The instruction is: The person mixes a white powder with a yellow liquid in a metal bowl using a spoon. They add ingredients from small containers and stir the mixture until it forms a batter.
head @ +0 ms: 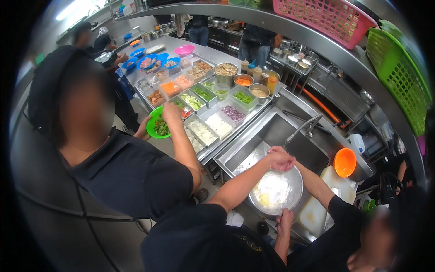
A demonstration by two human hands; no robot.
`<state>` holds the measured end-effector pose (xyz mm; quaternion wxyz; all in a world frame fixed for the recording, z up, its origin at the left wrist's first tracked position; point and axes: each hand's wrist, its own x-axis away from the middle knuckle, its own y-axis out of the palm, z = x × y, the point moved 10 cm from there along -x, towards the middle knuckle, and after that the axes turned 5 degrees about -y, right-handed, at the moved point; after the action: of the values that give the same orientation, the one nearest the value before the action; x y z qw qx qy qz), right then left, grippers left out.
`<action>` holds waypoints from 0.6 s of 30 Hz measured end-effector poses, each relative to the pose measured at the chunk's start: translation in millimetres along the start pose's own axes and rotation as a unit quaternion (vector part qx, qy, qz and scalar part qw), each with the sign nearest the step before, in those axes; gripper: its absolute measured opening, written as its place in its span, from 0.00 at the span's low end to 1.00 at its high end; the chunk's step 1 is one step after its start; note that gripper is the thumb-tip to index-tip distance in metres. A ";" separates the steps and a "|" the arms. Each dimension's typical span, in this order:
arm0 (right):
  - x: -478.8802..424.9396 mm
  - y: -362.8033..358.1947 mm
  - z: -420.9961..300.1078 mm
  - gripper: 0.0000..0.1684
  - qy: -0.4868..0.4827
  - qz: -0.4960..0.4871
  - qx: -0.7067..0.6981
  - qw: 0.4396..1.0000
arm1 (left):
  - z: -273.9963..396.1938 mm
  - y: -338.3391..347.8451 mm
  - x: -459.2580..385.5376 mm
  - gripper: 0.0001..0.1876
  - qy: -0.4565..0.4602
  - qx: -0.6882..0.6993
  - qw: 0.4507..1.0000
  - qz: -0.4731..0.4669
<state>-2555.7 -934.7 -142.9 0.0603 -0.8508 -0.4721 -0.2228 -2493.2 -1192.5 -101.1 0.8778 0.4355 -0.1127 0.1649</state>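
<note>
Over a large metal bowl (297, 185) at the sink, my left hand (283, 163) is bent at the wrist. A co-worker's hand (276, 149) overlaps it from the far side, so I cannot see whether mine holds anything. Lower down, my right hand (285, 219) grips the near rim of the bowl. A yellowish patch shows inside the bowl amid strong glare. The curved tap spout (302, 127) reaches above the stainless sink (285, 125), close to the two hands.
Left of the sink, a steel counter carries bins of chopped onion (219, 124) and vegetables. A co-worker (136, 176) there holds a green bowl (151, 127). A cutting board (311, 214) and orange bowl (345, 162) lie right. Baskets (326, 18) sit on the overhead shelf (306, 32).
</note>
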 end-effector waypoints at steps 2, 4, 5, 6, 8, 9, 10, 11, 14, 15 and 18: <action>2.9 -4.5 5.8 0.09 0.005 0.004 -0.013 1.000 | -41.9 48.8 19.4 0.12 -0.005 -0.214 0.975 0.053; 8.3 -7.4 8.4 0.09 0.008 0.006 -0.034 0.999 | -47.5 86.8 57.7 0.09 -0.018 -0.415 0.900 0.134; 12.0 -10.0 10.2 0.09 0.011 0.005 -0.030 0.999 | -41.7 92.8 73.1 0.10 -0.010 -0.497 0.847 0.187; 15.6 -6.3 10.7 0.08 0.012 -0.005 -0.022 1.000 | -37.9 67.8 82.4 0.08 0.085 -0.395 0.880 0.251; 24.7 -1.3 6.6 0.08 0.003 -0.015 -0.021 1.000 | -3.3 8.9 108.7 0.10 0.202 -0.383 0.802 0.412; 35.3 -1.1 3.3 0.07 -0.007 -0.012 -0.027 1.000 | 21.7 -6.5 128.0 0.10 0.268 -0.363 0.754 0.477; 45.1 0.4 1.3 0.07 -0.016 -0.011 -0.034 0.999 | 41.6 -20.4 150.9 0.10 0.331 -0.340 0.696 0.539; 52.5 3.9 2.8 0.07 -0.011 -0.018 -0.024 0.999 | 55.2 -34.4 166.2 0.11 0.362 -0.320 0.659 0.577; 67.4 2.7 26.8 0.10 0.020 -0.050 -0.012 0.998 | 84.3 -93.4 207.0 0.10 0.406 -0.275 0.626 0.607; 74.3 -11.4 26.8 0.10 0.020 -0.033 -0.027 0.999 | 89.5 -73.5 179.5 0.12 0.383 -0.242 0.714 0.535; 116.2 -18.9 11.0 0.11 0.034 0.012 -0.054 0.998 | 67.1 0.3 182.9 0.15 0.325 -0.257 0.803 0.429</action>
<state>-2515.0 -830.7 -104.1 0.0327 -0.8502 -0.4472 -0.2757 -2328.6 -1211.1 1.4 0.7822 0.0222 -0.0349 0.6216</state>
